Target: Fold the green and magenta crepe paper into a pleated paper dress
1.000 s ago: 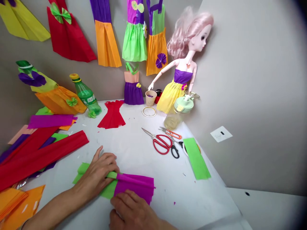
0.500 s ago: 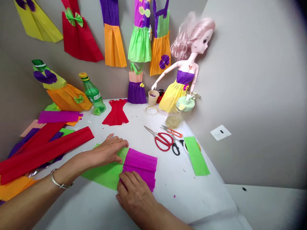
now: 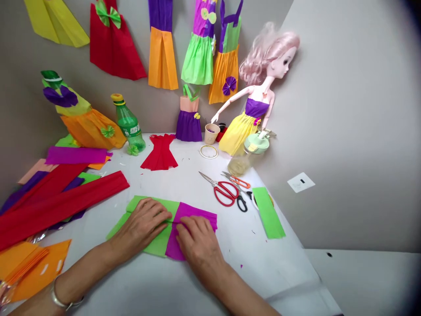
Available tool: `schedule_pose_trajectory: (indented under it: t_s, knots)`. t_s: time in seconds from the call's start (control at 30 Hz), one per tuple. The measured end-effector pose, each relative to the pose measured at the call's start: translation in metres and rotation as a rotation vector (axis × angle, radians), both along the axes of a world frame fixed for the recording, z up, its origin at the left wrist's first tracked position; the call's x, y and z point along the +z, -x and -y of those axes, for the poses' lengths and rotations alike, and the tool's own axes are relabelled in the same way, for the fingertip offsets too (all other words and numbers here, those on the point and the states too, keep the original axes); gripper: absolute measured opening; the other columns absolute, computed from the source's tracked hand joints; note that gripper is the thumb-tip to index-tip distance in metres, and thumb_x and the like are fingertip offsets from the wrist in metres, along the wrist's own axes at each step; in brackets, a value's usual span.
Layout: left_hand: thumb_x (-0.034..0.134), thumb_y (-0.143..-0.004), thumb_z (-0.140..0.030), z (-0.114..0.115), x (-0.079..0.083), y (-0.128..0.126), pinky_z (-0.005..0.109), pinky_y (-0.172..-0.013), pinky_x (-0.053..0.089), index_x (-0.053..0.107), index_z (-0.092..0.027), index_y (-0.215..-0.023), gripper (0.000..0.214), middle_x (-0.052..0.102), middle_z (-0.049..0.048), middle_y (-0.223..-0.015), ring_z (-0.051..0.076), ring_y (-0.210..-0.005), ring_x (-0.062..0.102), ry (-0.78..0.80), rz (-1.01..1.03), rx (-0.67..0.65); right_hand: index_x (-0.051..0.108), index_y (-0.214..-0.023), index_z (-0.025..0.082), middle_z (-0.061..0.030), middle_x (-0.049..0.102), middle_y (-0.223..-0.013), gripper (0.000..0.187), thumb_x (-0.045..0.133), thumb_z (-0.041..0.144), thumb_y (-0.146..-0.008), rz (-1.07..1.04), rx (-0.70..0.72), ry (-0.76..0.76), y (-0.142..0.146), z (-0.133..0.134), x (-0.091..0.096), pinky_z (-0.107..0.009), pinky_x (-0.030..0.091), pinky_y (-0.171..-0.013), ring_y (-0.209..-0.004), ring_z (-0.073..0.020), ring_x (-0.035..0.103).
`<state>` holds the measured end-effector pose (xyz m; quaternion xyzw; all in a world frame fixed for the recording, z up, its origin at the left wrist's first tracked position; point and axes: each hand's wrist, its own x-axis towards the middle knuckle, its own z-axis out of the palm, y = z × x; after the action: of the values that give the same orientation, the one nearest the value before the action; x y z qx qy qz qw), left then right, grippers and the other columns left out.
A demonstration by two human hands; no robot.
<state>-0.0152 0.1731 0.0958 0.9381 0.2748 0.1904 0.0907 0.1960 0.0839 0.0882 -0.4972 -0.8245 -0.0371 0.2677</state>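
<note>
Magenta crepe paper (image 3: 176,245) edge to edge with green crepe paper (image 3: 158,245), under left hand (image 3: 141,226) and right hand (image 3: 199,241): both grips open, palms pressing flat. Sliding palms could shift or tear the sheets.

A craft corner with paper dresses (image 3: 115,50) and scissors (image 3: 225,194)

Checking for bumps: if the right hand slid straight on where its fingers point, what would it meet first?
Probably the left hand, its fingertips just ahead on the green crepe paper, though depth is unclear.
</note>
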Motion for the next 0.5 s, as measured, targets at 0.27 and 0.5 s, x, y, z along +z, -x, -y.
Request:
schedule_pose_trajectory:
  t_s: [0.27,0.5]
  knots:
    - [0.045,-0.103,-0.015,0.0005,-0.0041,0.0018,0.045,-0.100,0.039,0.065,-0.022,-0.096,0.023,0.065,0.0018,-0.088,0.019,-0.088,0.056,-0.073,0.062,-0.017,0.064,-0.091,0.016,-0.0061,0.062,-0.087,0.018,0.052,0.003,-0.095,0.132,-0.126,0.031,-0.0034,-0.0065,-0.0048,-0.037,0.039,-0.083,-0.080,-0.0203,0.048]
    - [0.051,-0.101,-0.018,-0.0008,-0.0066,0.0036,0.049,-0.104,0.036,0.067,-0.023,-0.098,0.016,0.067,0.0027,-0.093,0.022,-0.093,0.057,-0.079,0.067,0.019,0.064,-0.089,0.015,-0.0053,0.058,-0.084,0.020,0.050,0.004,-0.097,0.173,-0.152,0.025,-0.0004,-0.0097,-0.0040,-0.037,0.038,-0.086,-0.080,-0.0200,0.046]
